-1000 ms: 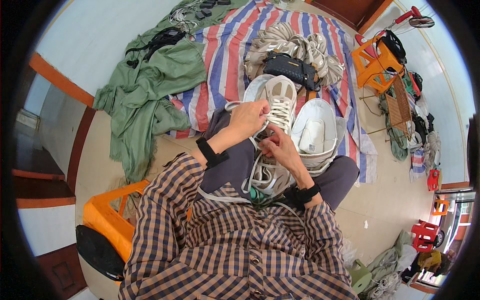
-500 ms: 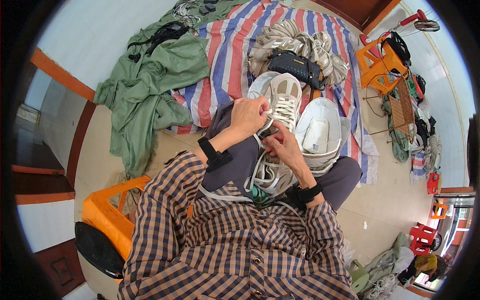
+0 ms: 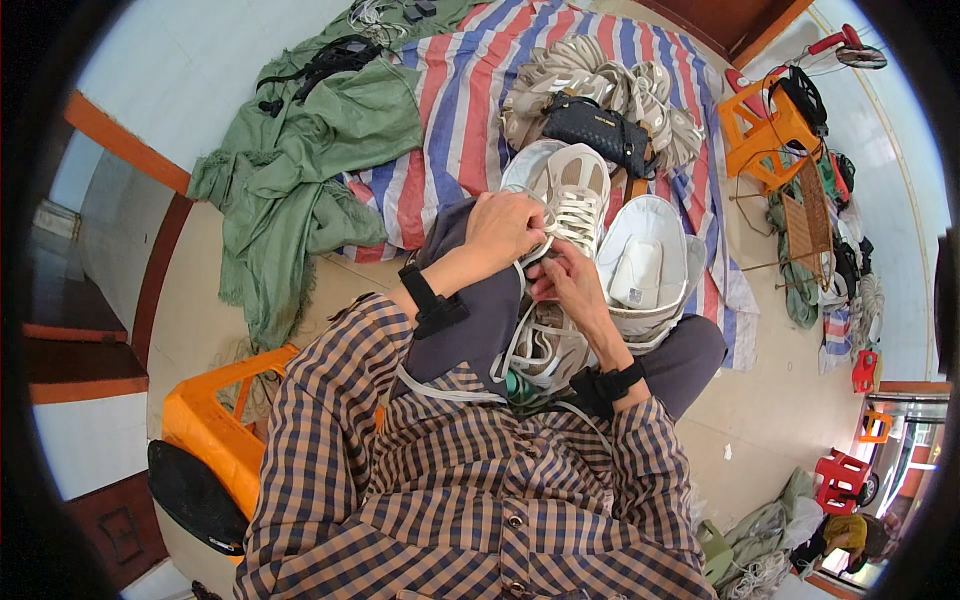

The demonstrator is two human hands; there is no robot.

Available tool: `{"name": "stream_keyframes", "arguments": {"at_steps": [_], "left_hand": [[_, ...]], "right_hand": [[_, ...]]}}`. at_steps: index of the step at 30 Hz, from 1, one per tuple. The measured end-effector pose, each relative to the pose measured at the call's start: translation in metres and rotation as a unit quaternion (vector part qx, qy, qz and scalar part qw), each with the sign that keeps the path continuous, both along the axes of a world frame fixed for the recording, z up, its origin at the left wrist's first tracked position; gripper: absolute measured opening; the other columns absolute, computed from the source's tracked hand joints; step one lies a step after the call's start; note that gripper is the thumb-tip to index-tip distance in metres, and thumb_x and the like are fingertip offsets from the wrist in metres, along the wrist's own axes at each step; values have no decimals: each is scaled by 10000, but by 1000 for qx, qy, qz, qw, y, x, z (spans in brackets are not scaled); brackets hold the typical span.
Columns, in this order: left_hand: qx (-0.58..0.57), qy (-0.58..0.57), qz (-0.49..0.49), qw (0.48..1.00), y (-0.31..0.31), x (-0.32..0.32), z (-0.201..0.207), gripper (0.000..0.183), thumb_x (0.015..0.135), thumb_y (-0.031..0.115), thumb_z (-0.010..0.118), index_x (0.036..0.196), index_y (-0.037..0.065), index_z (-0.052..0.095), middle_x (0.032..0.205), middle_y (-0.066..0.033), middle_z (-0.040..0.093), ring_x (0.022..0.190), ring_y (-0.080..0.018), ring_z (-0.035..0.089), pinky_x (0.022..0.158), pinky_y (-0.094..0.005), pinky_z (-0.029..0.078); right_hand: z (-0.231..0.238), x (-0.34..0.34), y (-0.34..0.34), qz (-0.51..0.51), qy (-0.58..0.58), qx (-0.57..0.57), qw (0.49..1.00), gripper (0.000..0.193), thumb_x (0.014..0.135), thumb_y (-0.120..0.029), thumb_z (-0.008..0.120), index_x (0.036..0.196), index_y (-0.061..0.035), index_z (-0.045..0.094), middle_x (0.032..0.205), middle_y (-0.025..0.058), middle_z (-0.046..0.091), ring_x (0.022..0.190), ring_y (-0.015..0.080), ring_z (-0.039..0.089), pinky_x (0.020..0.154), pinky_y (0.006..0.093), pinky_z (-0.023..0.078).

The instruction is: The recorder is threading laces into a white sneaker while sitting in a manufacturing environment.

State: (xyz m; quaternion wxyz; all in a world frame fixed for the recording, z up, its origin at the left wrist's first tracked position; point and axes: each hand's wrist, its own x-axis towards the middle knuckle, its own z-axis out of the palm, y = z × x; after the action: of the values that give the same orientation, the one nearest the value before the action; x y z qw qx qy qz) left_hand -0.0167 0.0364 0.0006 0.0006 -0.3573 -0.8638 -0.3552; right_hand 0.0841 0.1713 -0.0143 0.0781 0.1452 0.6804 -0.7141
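Fingers of left hand point(image 3: 507, 228) and right hand point(image 3: 566, 283) pinch white lace on beige sneaker point(image 3: 573, 193); hands nudged toward 12 o'clock since earlier, lacing ongoing; second sneaker point(image 3: 540, 345) at 6.

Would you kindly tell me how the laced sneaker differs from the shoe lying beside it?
The laced sneaker shows its top, white laces threaded, with the left hand at its laces. The other shoe lies sole-up, untouched, looking wider. Both are pale off-white and rest near the knees.

Striped tarp point(image 3: 455, 120) on tiled floor point(image 3: 790, 400)
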Motion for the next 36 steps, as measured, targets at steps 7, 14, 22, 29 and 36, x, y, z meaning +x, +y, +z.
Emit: {"name": "stream_keyframes", "arguments": {"at_steps": [7, 14, 22, 29, 36], "left_hand": [[52, 69, -33, 996, -1, 3, -8, 110, 723, 163, 637, 755, 59, 622, 749, -103, 627, 774, -299, 598, 783, -420, 413], [172, -40, 38, 983, -4, 0, -12, 144, 735, 66, 591, 879, 64, 593, 760, -100, 611, 717, -302, 591, 686, -394, 455], [4, 198, -51, 979, 26, 14, 2, 146, 704, 88, 621, 849, 97, 601, 947, -82, 554, 1012, -255, 510, 903, -407, 364], [-100, 263, -61, 958, 29, 21, 9, 145, 751, 62, 569, 896, 74, 560, 877, -78, 571, 904, -246, 575, 941, -425, 351], [-73, 209, -45, 974, 7, 12, 1, 108, 770, 86, 573, 876, 87, 592, 828, -85, 583, 847, -268, 589, 842, -426, 397]], "right_hand": [[-8, -5, -9, -60, -16, 62, 996, 207, 968, -146, 386, 935, -3, 533, 633, 69, 589, 472, 130, 576, 430, 259, 484], [23, 51, 13, 127, -99, 167, 973, 254, 938, -152, 397, 765, -18, 527, 550, 50, 553, 432, 121, 538, 399, 261, 434], [35, 88, 14, 101, -20, 67, 992, 301, 985, -232, 421, 793, -29, 535, 588, 15, 548, 478, 84, 514, 440, 227, 418], [82, 116, 16, 187, 34, -23, 982, 315, 994, -232, 413, 790, -27, 538, 662, 9, 549, 580, 77, 511, 560, 218, 428], [112, 168, 38, 121, 64, -62, 989, 303, 971, -237, 475, 804, -3, 571, 724, 53, 575, 623, 101, 547, 580, 227, 447]]}}
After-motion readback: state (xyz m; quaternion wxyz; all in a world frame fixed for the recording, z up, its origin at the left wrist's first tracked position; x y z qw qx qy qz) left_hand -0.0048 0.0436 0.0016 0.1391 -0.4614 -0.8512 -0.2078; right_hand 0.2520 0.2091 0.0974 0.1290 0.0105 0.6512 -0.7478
